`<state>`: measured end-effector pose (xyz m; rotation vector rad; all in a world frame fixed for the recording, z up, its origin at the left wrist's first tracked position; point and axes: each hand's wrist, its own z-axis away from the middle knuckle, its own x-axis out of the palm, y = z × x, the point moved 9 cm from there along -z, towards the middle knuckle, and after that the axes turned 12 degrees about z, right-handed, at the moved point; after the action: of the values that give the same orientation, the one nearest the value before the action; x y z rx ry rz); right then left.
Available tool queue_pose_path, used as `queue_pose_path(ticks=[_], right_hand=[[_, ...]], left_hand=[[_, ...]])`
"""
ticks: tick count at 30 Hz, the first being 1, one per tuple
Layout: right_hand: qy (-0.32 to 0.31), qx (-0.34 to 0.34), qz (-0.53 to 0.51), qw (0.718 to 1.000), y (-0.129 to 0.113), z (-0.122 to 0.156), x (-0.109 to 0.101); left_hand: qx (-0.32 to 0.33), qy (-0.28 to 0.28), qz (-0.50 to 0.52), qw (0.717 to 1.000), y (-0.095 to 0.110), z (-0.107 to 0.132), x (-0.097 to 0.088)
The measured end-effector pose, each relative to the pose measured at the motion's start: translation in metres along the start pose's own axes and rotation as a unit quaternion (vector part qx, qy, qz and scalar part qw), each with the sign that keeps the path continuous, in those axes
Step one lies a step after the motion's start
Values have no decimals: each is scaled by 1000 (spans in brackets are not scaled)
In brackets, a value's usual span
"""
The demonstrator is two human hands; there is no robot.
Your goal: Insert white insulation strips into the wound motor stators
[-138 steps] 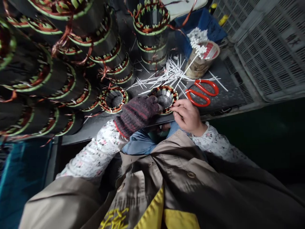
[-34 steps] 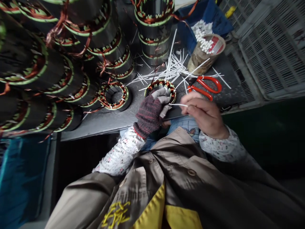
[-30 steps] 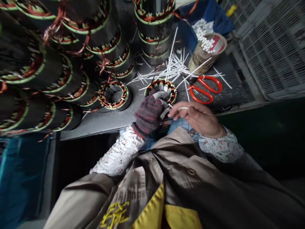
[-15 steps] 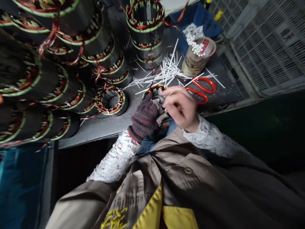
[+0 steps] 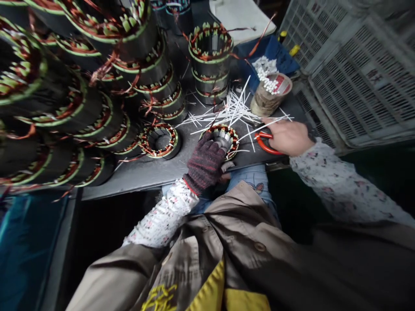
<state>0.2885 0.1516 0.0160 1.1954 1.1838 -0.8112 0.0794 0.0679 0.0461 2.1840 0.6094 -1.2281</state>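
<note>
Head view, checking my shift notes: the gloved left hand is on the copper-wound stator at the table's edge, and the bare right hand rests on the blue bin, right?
Not quite: the bare right hand is on the red-handled scissors, not the bin, as the head view shows. The gloved left hand is on the copper-wound stator at the table's edge, as you said.

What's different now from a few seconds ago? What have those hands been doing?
The bare right hand has moved away from the copper-wound stator to the red-handled scissors, covering part of them. The gloved left hand stayed on the stator; the white strips remain scattered behind it.
</note>
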Motion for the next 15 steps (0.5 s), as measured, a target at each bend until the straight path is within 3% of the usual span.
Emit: queue_pose_path(ticks=[5, 9, 12, 15], right_hand=[[23, -46, -87, 995, -39, 21, -25], [-19, -37, -44, 998, -62, 17, -33], [-70, -30, -16, 997, -59, 17, -29], [-40, -56, -34, 997, -46, 28, -29]], left_hand=[[15, -10, -3, 1000, -3, 3, -1], [18, -7, -11, 1000, -3, 2, -2], [32, 14, -8, 999, -1, 2, -6], [30, 19, 11, 999, -3, 4, -5]])
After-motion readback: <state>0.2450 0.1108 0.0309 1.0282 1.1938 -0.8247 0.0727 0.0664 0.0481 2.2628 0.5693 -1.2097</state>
